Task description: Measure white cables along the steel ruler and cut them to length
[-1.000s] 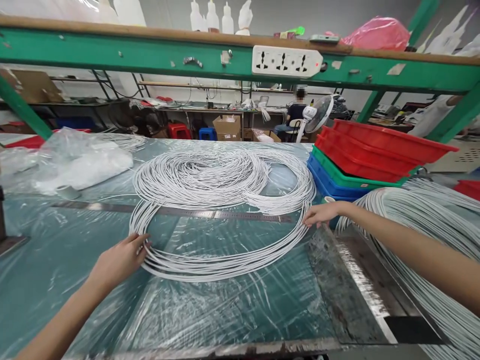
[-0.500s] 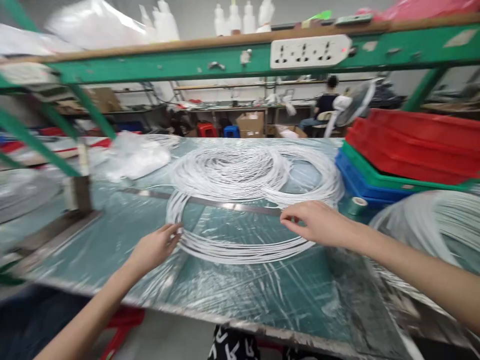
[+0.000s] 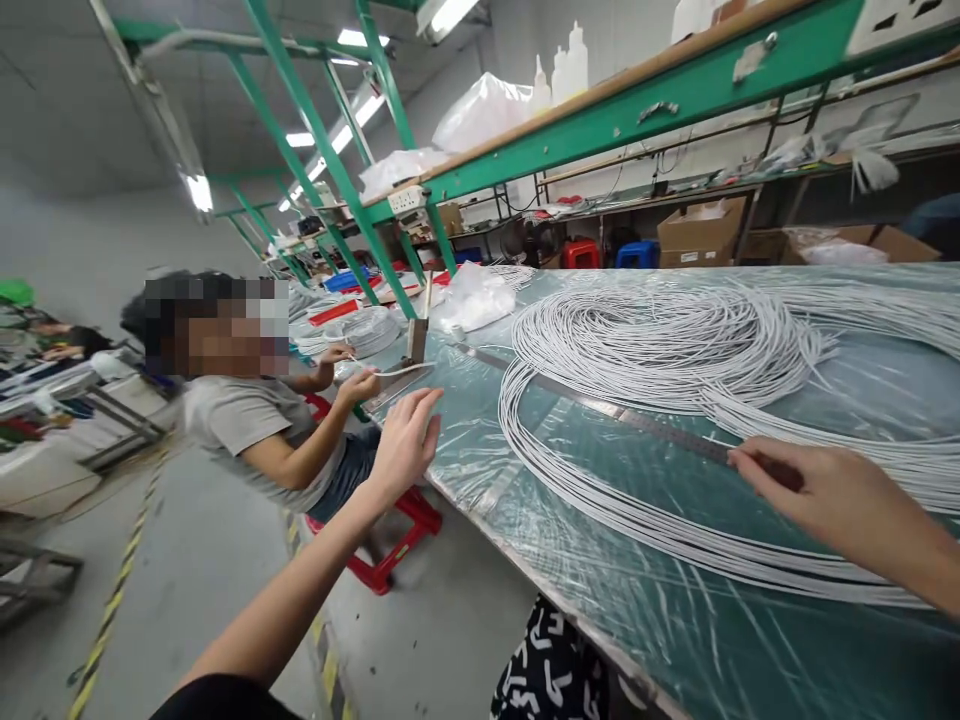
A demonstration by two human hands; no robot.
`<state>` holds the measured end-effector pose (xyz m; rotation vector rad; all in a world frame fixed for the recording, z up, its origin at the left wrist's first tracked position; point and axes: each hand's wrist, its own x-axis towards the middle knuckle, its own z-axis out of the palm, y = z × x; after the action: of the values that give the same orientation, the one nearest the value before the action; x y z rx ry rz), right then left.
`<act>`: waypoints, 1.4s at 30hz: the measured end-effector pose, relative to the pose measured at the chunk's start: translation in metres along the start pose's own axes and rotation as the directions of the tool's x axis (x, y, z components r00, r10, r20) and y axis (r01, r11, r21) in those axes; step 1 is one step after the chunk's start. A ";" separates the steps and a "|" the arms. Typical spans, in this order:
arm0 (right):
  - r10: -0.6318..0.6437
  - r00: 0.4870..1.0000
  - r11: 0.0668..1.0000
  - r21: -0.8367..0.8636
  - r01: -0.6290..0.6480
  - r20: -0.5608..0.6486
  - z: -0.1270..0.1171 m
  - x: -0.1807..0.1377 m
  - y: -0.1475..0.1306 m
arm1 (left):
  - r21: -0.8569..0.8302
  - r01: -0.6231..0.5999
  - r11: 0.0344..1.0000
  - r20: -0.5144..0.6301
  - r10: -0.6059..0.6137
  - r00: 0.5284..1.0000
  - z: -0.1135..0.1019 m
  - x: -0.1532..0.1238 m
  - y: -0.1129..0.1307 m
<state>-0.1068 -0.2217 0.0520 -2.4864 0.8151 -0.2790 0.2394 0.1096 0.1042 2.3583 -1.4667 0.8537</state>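
Across the frame's right the white wire coil (image 3: 660,340) lies limp-looking and probably tangly, best gathered at its near arc, where the right hand (image 3: 840,505) rests fingers together; the left hand (image 3: 405,445) hovers open.

A green shelf frame (image 3: 600,120) spans the room. Tube lights (image 3: 450,12) glow above it; a grey floor (image 3: 210,580) and a red stool (image 3: 414,515) lie below it.

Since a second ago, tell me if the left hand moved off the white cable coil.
Yes. The left hand has left the cable coil's left rim and hangs open further left, over the edge of the table.
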 end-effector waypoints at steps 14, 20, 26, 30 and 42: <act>-0.211 0.977 0.975 -0.055 0.213 0.039 -0.007 -0.002 -0.014 | 0.107 -0.239 0.965 0.285 0.201 0.937 0.028 0.004 -0.010; -0.196 0.979 0.974 -0.125 0.188 -0.062 -0.017 0.002 -0.016 | -0.054 -0.205 0.977 0.242 0.212 0.947 0.035 0.004 -0.013; -0.243 0.967 0.963 -0.138 0.232 -0.072 -0.027 0.015 -0.010 | -0.509 -0.200 0.837 0.210 0.346 0.914 0.059 0.002 0.077; -0.250 0.965 0.961 -0.139 0.238 -0.077 -0.027 0.012 -0.010 | -0.856 -0.187 0.482 0.241 0.693 0.680 0.058 -0.012 0.212; -0.181 0.982 0.961 -0.224 0.164 -0.057 -0.031 0.017 -0.008 | -0.910 -0.318 0.265 0.063 0.848 0.526 0.065 -0.012 0.365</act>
<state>-0.1002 -0.2387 0.0828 -2.7754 0.6915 -0.3661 -0.0614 -0.0840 0.0074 1.2017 -2.3952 -0.5592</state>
